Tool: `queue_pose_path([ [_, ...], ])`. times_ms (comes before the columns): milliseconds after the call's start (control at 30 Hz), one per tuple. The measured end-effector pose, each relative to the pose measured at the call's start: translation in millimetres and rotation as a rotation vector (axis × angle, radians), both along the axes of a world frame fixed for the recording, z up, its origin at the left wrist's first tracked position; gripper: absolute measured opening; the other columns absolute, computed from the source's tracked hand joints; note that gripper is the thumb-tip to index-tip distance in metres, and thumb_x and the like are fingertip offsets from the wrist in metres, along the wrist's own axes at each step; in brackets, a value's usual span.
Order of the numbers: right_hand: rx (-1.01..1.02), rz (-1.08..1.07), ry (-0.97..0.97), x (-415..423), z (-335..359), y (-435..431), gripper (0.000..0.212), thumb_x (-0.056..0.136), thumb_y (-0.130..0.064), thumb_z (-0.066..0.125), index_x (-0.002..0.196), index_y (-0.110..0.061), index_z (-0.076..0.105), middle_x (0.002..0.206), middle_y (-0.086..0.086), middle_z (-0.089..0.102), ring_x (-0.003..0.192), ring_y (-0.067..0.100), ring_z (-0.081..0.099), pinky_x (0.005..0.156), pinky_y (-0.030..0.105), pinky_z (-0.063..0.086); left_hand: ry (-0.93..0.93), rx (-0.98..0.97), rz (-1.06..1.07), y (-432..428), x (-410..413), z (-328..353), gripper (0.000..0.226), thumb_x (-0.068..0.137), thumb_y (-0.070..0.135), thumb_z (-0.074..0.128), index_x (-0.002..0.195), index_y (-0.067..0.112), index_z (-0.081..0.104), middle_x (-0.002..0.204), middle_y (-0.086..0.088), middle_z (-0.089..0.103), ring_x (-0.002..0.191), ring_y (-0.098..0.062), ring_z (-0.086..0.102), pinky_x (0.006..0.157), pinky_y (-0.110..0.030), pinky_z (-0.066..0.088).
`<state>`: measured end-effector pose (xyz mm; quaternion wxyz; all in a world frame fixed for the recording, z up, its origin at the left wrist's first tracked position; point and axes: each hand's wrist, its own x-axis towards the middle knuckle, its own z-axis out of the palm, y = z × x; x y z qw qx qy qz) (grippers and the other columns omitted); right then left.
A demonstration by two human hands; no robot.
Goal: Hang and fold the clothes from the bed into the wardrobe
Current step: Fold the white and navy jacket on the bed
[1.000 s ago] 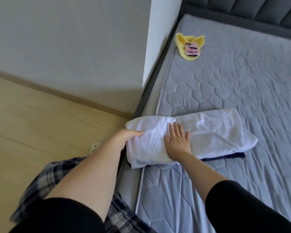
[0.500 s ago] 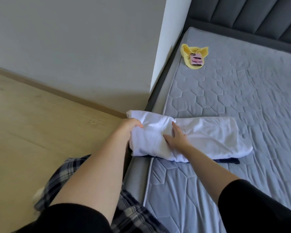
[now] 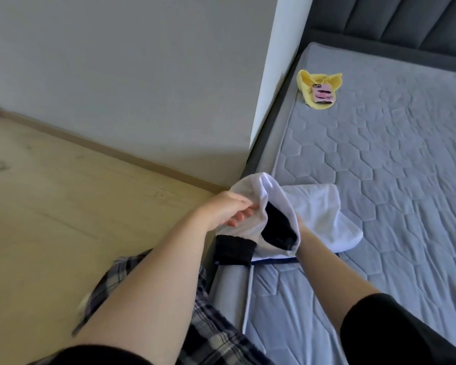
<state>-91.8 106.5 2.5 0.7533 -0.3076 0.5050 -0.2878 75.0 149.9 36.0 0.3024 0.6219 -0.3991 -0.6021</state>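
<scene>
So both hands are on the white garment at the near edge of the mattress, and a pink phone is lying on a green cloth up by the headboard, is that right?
Not quite: in the head view the cloth under the pink phone is yellow, not green. The rest stands: the left hand and the right hand are both on the white garment at the mattress edge.

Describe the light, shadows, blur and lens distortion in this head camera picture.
Head view: soft daylight, no glare; the wall corner is bright on its bed side, with a grey shadow low on the wall by the floor. Wide-angle lens bends the skirting board and mattress edge. The left hand and white garment are slightly motion-blurred; the right hand's grip is hidden behind the cloth.
</scene>
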Motion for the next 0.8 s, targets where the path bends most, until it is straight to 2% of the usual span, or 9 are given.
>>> queue_pose_path([
  [67,-0.036,0.04,0.069,-22,-6,-5,0.053,0.101,-0.043,0.033,0.124,-0.004,0.06,0.126,0.018,0.06,0.083,0.018,0.067,0.066,0.029,0.05,-0.107,0.0,-0.065,-4,-16,-9,0.025,0.097,0.011,0.046,0.105,0.005,0.069,0.079,0.0,0.062,0.066,-0.011,0.052,0.062,-0.021,0.044],
  [167,0.081,0.161,-0.186,-44,5,-7,0.071,0.09,-0.067,0.034,0.111,-0.012,0.072,0.118,0.018,0.065,0.106,0.029,0.065,0.082,0.036,0.052,-0.017,0.052,0.067,-13,-37,-15,0.023,0.096,0.014,0.051,0.086,0.003,0.069,0.07,-0.002,0.059,0.055,-0.008,0.054,0.055,-0.015,0.045],
  [233,0.013,0.226,-0.129,-47,4,-10,0.061,0.091,-0.059,0.043,0.114,-0.01,0.07,0.118,0.018,0.065,0.109,0.028,0.064,0.084,0.035,0.054,0.053,0.071,0.152,-18,-44,-19,0.024,0.096,0.014,0.051,0.077,0.009,0.065,0.068,-0.002,0.058,0.055,-0.008,0.054,0.058,-0.017,0.045],
  [300,-0.113,0.288,0.155,-44,2,-12,0.045,0.087,-0.042,0.062,0.114,-0.006,0.067,0.112,0.017,0.068,0.1,0.025,0.067,0.077,0.03,0.056,0.009,-0.018,0.167,-20,-44,-21,0.022,0.095,0.005,0.045,0.087,0.011,0.065,0.073,-0.003,0.062,0.063,-0.011,0.057,0.066,-0.02,0.048],
  [367,-0.208,0.25,0.437,-39,-3,-16,0.031,0.086,-0.022,0.066,0.111,-0.003,0.065,0.102,0.015,0.07,0.089,0.023,0.069,0.07,0.027,0.056,-0.116,-0.131,0.229,-18,-38,-23,0.032,0.089,-0.006,0.038,0.094,0.012,0.064,0.084,-0.006,0.064,0.073,-0.016,0.058,0.074,-0.026,0.051],
  [433,-0.189,0.131,0.505,-37,-8,-17,0.023,0.09,-0.014,0.058,0.108,0.0,0.063,0.094,0.011,0.068,0.084,0.021,0.065,0.066,0.027,0.051,-0.377,-0.176,0.372,-14,-27,-28,0.033,0.083,-0.005,0.04,0.092,0.013,0.066,0.09,-0.001,0.061,0.08,-0.016,0.053,0.074,-0.026,0.045],
  [533,-0.138,-0.02,0.485,-36,-11,-19,0.017,0.092,-0.018,0.057,0.1,-0.004,0.061,0.086,0.008,0.065,0.078,0.021,0.062,0.06,0.028,0.047,-0.534,0.016,0.401,-10,-12,-33,0.018,0.089,0.017,0.048,0.099,0.012,0.062,0.099,-0.006,0.059,0.077,-0.02,0.053,0.063,-0.026,0.038],
  [667,-0.225,-0.008,0.562,-34,-10,-17,0.022,0.092,-0.028,0.057,0.08,-0.01,0.06,0.078,0.006,0.063,0.072,0.019,0.06,0.056,0.027,0.045,-0.512,0.301,0.129,-5,-9,-27,0.072,0.087,0.056,0.05,0.14,0.008,0.039,0.138,-0.013,0.047,0.119,-0.033,0.052,0.086,-0.035,0.043],
  [800,-0.245,-0.01,0.661,-38,-10,-16,0.027,0.093,-0.028,0.053,0.075,-0.009,0.056,0.073,0.006,0.058,0.066,0.019,0.055,0.052,0.028,0.042,-0.539,0.258,-0.199,6,-3,-1,0.1,0.072,0.081,0.047,0.143,0.012,0.033,0.141,-0.009,0.044,0.115,-0.031,0.054,0.09,-0.042,0.051],
])
